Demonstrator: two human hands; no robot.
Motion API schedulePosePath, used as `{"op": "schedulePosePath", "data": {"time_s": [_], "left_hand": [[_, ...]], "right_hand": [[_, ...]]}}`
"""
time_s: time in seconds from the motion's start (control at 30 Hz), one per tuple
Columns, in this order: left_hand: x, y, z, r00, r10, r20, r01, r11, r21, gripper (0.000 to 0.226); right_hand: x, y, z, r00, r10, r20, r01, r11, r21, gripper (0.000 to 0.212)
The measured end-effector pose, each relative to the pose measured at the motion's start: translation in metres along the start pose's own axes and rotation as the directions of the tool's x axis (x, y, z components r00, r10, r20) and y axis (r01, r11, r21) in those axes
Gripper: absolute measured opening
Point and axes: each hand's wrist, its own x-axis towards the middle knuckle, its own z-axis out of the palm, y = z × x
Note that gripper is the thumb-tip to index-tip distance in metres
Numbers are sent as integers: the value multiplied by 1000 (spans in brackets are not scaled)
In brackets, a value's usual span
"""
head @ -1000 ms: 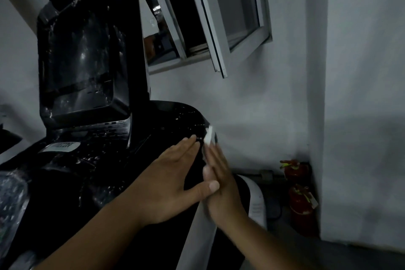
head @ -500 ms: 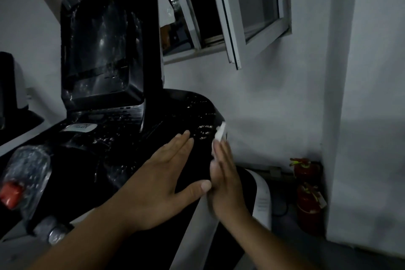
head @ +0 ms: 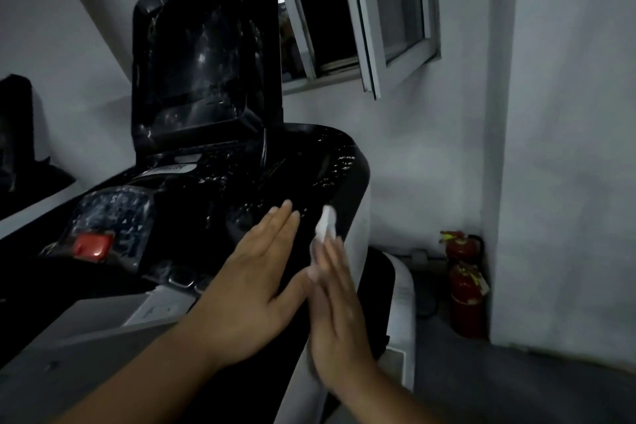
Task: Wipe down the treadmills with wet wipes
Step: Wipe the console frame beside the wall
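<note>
1. The treadmill console [head: 309,162] fills the left and middle of the view. It is black and glossy, with a rounded right end.
2. Its dark screen [head: 199,55] stands tilted at the far side of the console, and light glints off it.
3. The wet wipe [head: 325,225] is a small white wad lying against the near right edge of the console, just where the black top curves down.
4. The right hand [head: 339,313] stands on edge with its fingers straight and close together. The fingertips press the wipe onto the console edge, with nothing curled round it. The hand is blurred.
5. The left hand [head: 254,286] lies flat on the console top just left of the right hand. Its fingers are straight and together, its thumb reaches toward the right hand, and it holds nothing.
6. A red button [head: 91,246] sits at the near left of the console under crinkled clear film [head: 113,213].
7. A white upright [head: 402,289] of the treadmill shows below and to the right of the hands.
8. An open window [head: 389,10] with a pale frame is set in the wall behind the screen.
9. Two red fire extinguishers [head: 464,293] stand on the floor in the far right corner, well apart from the hands.
10. Part of a second dark machine [head: 17,134] shows at the far left edge.
</note>
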Motion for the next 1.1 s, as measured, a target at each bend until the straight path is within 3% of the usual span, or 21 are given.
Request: {"op": "schedulePosePath", "data": {"time_s": [0.07,0.23,0.3,0.4,0.6,0.77,0.97,1.0,1.1], "left_hand": [[-27,-1,-4,999,-20,40,20,1000,-14,81],[-83,-6,-10,993,-74,87,83,991,-102,82],[-100,-4,-13,991,-87,98,98,989,-111,77],[-128,-2,-17,987,-101,122,117,985,-129,75],[-191,-1,-24,973,-194,126,215,961,-176,76],[-255,2,-34,950,-292,110,310,921,-235,61],[-351,18,-45,915,-395,83,403,895,-192,65],[-363,21,-46,916,-393,78,401,900,-171,68],[-392,28,-50,922,-380,76,386,917,-104,71]], "right_hand": [[-53,-6,8,991,-130,46,131,991,-19,57],[-48,-34,12,980,198,-22,-199,979,-54,52],[-62,-60,22,990,136,-22,-138,988,-70,67],[-132,-73,37,997,-11,76,18,996,-82,60],[-127,-92,35,992,125,19,-122,988,-96,55],[-208,-114,46,969,-171,179,193,974,-115,53],[-213,-146,56,984,83,161,-72,995,-71,60],[-226,-163,62,983,50,176,-37,996,-76,61],[-301,-184,70,926,-214,311,253,963,-94,62]]}}
